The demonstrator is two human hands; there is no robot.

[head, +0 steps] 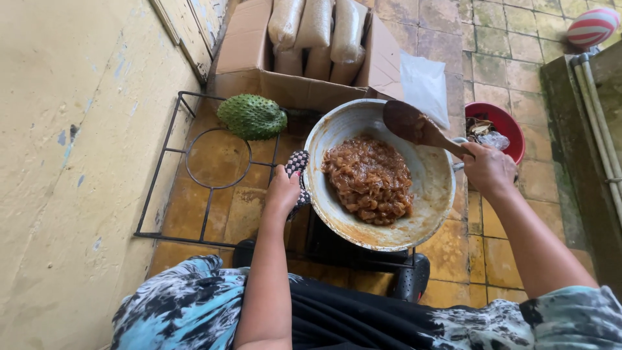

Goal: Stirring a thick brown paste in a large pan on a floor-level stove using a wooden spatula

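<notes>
A large pale metal pan sits on a black stove frame, holding a heap of brown cooked strips. My left hand grips the pan's left rim through a black-and-white patterned cloth. My right hand holds the handle of a wooden spoon, whose bowl is raised above the pan's far rim, clear of the food.
A green spiky fruit lies on the black metal stand left of the pan. Behind is a cardboard box with filled plastic bags. A red bowl stands at the right, a yellow wall at the left.
</notes>
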